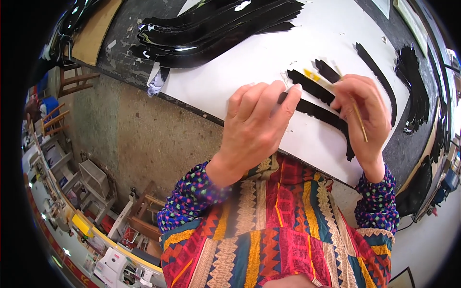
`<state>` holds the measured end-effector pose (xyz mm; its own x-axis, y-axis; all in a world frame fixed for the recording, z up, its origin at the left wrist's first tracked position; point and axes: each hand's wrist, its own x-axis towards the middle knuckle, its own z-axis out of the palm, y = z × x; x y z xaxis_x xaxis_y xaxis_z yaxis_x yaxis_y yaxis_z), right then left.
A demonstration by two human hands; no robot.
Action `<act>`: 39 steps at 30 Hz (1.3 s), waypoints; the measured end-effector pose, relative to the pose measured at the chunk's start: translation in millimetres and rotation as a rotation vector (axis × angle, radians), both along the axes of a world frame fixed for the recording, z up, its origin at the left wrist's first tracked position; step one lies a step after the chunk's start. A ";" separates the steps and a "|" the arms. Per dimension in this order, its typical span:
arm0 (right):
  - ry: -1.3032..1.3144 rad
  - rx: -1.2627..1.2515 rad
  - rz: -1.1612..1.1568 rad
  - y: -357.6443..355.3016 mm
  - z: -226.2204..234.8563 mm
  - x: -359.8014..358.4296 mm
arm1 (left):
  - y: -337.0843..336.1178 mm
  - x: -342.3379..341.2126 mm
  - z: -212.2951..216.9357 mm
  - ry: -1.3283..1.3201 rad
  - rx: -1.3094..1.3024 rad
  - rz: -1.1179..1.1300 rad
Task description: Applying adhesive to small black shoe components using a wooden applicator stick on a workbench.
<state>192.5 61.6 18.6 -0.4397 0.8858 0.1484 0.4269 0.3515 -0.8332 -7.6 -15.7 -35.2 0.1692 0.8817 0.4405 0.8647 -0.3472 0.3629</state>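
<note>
Nearest to us, at the lower edge, is a patterned apron (269, 230) in zigzag stripes, with dotted sleeves (192, 197) on either side. Beyond it, our left hand (257, 122) arches over the white board (201, 101), its bent fingertips at one end of a black strip (321, 113); we cannot tell whether it pinches or only presses. That strip lies on the board, running right and bending toward us. Our right hand (363, 103), above its right part, grasps a thin stick (359, 120) in closed fingers. A yellow tip (311, 75) shows beyond this hand; we cannot tell whether both belong to one tool.

Past the hands we see a second strip (311, 88), a shorter piece (327, 71) and a long curved strip (379, 74). Farther off, a bundle (414, 89) lies at the right and a big glossy black pile (216, 36) at the upper left, near brown cardboard (96, 33).
</note>
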 end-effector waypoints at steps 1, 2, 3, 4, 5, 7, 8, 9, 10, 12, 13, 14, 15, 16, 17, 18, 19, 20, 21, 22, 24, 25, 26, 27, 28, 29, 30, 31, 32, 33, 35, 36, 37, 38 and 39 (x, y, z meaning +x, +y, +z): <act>-0.014 -0.030 0.025 -1.0 -0.7 -4.4 | -0.3 -0.5 0.0 -0.006 -0.005 0.000; -0.016 -0.033 0.025 0.0 -4.0 -5.0 | -0.1 -0.2 0.8 -0.014 -0.011 -0.003; -0.072 0.075 0.066 1.7 -9.4 -5.6 | 0.5 0.2 1.7 -0.015 -0.014 -0.004; -0.128 0.184 0.107 2.9 -12.5 -6.1 | 1.4 0.5 3.0 -0.018 -0.009 -0.012; -0.146 0.139 0.087 0.5 -13.3 -6.6 | 0.8 0.5 2.8 -0.020 -0.007 -0.015; -0.145 0.148 0.090 1.4 -14.3 -7.3 | 0.2 0.4 3.0 -0.024 -0.013 -0.008; -0.143 0.156 0.089 2.0 -14.8 -6.8 | -0.1 0.8 3.2 -0.026 -0.019 -0.004; -0.143 0.149 0.091 2.4 -14.7 -7.1 | -0.7 0.9 3.4 -0.025 -0.026 -0.002; -0.149 0.167 0.098 2.8 -14.2 -7.6 | -1.5 1.0 3.7 0.005 -0.011 -0.006; -0.159 0.188 0.104 2.3 -13.0 -8.5 | -2.0 1.3 2.9 0.033 0.007 -0.011; -0.165 0.207 0.104 1.8 -12.9 -8.5 | -2.0 3.2 1.6 0.048 0.010 0.008; -0.168 0.226 0.106 1.4 -13.1 -9.1 | -2.5 4.1 0.9 0.066 0.012 0.029; -0.165 0.222 0.110 1.3 -13.3 -9.5 | -2.9 4.0 2.1 0.069 0.008 0.033; -0.172 0.223 0.111 1.2 -13.6 -9.7 | -3.2 3.8 4.4 0.071 -0.011 0.034; -0.182 0.224 0.111 1.3 -13.4 -10.0 | -2.6 3.7 5.9 0.071 -0.029 0.033; -0.180 0.222 0.113 1.0 -13.5 -10.6 | -2.2 3.5 6.2 0.072 -0.031 0.036; -0.186 0.237 0.110 0.7 -13.8 -11.1 | -2.2 3.3 6.4 0.069 -0.031 0.037; -0.190 0.254 0.108 0.3 -13.6 -11.8 | -2.5 3.1 6.9 0.068 -0.031 0.039; -0.186 0.251 0.112 -0.2 -13.2 -12.6 | -2.8 3.0 7.2 0.071 -0.034 0.043; -0.191 0.272 0.116 -0.6 -12.8 -13.4 | -3.1 3.0 7.4 0.069 -0.035 0.044; -0.196 0.292 0.118 -1.2 -13.4 -13.9 | -2.3 2.7 7.0 0.067 -0.037 0.043; -0.192 0.317 0.119 -1.2 -14.4 -12.9 | -1.9 2.6 6.9 0.065 -0.033 0.040; -0.188 0.342 0.123 -0.9 -15.2 -12.0 | -1.9 2.8 6.9 0.063 -0.030 0.040; -0.185 0.341 0.127 -0.8 -15.5 -11.6 | -2.2 3.1 6.9 0.065 -0.031 0.043; -0.184 0.348 0.135 -0.8 -15.7 -11.3 | -2.5 3.4 6.6 0.058 -0.032 0.047; -0.182 0.356 0.143 -0.9 -16.1 -11.0 | -3.2 3.7 6.4 0.051 -0.034 0.050; -0.179 0.354 0.147 -0.7 -17.1 -10.5 | -3.6 3.9 6.2 0.053 -0.036 0.053; -0.177 0.368 0.152 -0.6 -18.3 -9.9 | -3.9 4.1 5.8 0.054 -0.029 0.055; -0.174 0.383 0.156 -0.2 -19.0 -9.9 | -3.8 4.2 5.3 0.054 -0.021 0.055; -0.172 0.382 0.159 -0.2 -18.9 -10.4 | -3.7 4.6 3.4 0.055 -0.023 0.058; -0.188 0.371 0.152 -1.0 -18.2 -10.8 | -3.7 5.2 -1.2 0.069 0.036 0.074; -0.186 0.369 0.154 -1.4 -18.7 -10.6 | -4.1 4.9 0.5 0.070 0.033 0.076; -0.183 0.358 0.151 -1.7 -19.4 -10.2 | -4.5 4.6 4.0 0.059 -0.001 0.068; -0.179 0.349 0.147 -1.8 -19.7 -10.0 | -4.7 4.2 6.1 0.048 -0.034 0.059; -0.178 0.348 0.148 -1.8 -19.9 -9.9 | -4.6 4.1 5.9 0.048 -0.035 0.061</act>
<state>182.6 59.8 -1.3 -0.6045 0.7216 0.3375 0.4772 0.6673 -0.5718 -3.5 -20.3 -29.3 0.1352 0.9057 0.4017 0.9007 -0.2813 0.3312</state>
